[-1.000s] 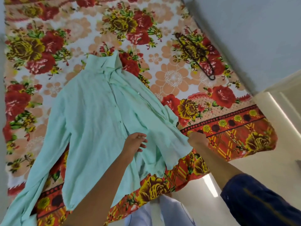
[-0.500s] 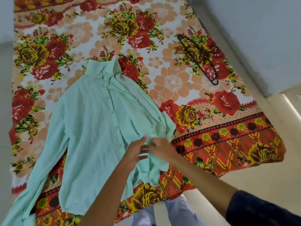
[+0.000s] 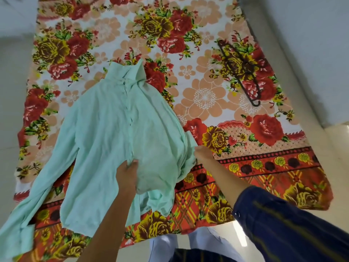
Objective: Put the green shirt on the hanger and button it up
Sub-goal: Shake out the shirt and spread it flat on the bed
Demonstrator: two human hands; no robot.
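Observation:
The pale green shirt [image 3: 105, 133] lies front up on the flowered bedsheet [image 3: 204, 53], collar at the far end, its front panels brought together along the button line. One sleeve trails toward the near left corner. My left hand [image 3: 127, 173] pinches the front edge at the lower middle of the shirt. At the shirt's right side my right hand [image 3: 203, 154] touches the bunched fabric; whether it grips is hidden. The dark hanger [image 3: 240, 72] lies apart on the sheet at the far right, hook pointing toward me.
The bed's near edge runs just in front of my legs [image 3: 188, 244]. A pale wall [image 3: 311, 53] rises close along the bed's right side. Pale floor [image 3: 11, 72] shows to the left.
The right front panel, spread open a second ago, now lies folded over the shirt's front. My right hand swung in to the middle and back out to the right side.

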